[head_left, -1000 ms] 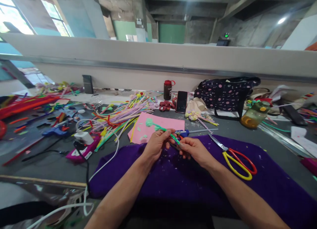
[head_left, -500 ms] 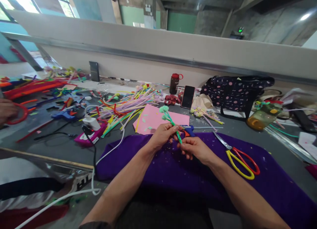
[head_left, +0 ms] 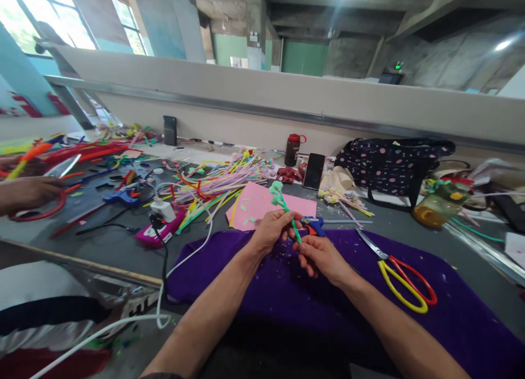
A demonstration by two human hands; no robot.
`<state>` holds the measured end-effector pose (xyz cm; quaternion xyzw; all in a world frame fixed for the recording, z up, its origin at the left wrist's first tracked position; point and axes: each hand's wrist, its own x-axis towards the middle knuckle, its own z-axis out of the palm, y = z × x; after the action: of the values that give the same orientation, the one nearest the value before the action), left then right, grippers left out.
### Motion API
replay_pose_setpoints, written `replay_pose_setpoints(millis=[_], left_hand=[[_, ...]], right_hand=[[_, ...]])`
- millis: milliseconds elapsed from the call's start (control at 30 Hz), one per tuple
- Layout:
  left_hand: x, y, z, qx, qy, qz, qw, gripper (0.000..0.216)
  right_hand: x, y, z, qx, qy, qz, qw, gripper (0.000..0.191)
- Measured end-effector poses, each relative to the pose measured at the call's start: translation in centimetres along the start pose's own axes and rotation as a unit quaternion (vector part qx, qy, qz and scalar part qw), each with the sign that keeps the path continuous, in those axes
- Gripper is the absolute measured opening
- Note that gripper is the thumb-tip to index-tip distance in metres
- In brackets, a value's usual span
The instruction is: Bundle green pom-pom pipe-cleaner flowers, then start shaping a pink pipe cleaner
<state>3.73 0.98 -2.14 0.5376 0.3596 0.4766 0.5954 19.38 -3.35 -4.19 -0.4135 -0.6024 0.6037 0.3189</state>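
Note:
A green pipe-cleaner flower [head_left: 277, 192] with a twisted stem and pale green fluffy heads tilts up and left between my hands. My left hand [head_left: 272, 229] pinches the stem around its middle. Lower down, my right hand [head_left: 320, 254] grips the stem's bottom end with thumb and fingers. Just behind my hands lies a blue glue gun [head_left: 315, 226] with an orange trigger, partly hidden, a clear glue stick running out to its right. Scissors [head_left: 404, 275] with one red and one yellow handle rest on the purple cloth [head_left: 262, 291], right of my right hand.
Behind my hands lie a pink sheet [head_left: 264, 201] and a heap of pipe cleaners [head_left: 229, 176]. A magenta power strip [head_left: 162, 231] with cables sits left. Further back stand a bottle [head_left: 292, 151], a phone [head_left: 314, 170] and a dark bag [head_left: 385, 165]. A co-worker's hand [head_left: 30, 193] holds scissors.
The view has shifted, so the table appears slightly lower and further right. My hands keep their hold on the flower stem. The co-worker's hand and scissors have come further into view.

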Motion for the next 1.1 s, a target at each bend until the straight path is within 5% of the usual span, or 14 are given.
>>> replay_pose_setpoints(millis=[200,400,600,733,867,1100], left_hand=[[-0.7,0.4,-0.1,0.1,-0.019,0.015,0.995,0.032],[-1.2,-0.2,0.7,0.12,-0.14,-0.032,0.982,0.037],[-0.8,-1.2,1.3,0.115,-0.155,-0.032,0.981,0.038],[-0.9,-1.6,1.5,0.117,-0.173,-0.078,0.975,0.037],[-1.3,-1.3,1.5,0.117,-0.203,-0.131,0.963,0.033],[-1.5,-1.2,1.6,0.113,-0.203,-0.124,0.965,0.031]], right_hand=[[-0.2,-0.6,-1.1,-0.17,0.111,-0.099,0.974,0.027],[0.0,-1.3,-1.6,0.023,0.127,-0.085,0.988,0.024],[0.7,-0.3,-1.7,0.17,0.115,-0.026,0.978,0.024],[1.1,0.1,-2.0,0.195,0.128,-0.012,0.972,0.025],[1.3,-0.2,-2.6,0.217,0.174,-0.077,0.957,0.024],[1.4,-0.6,-3.3,0.202,0.168,-0.096,0.96,0.026]])
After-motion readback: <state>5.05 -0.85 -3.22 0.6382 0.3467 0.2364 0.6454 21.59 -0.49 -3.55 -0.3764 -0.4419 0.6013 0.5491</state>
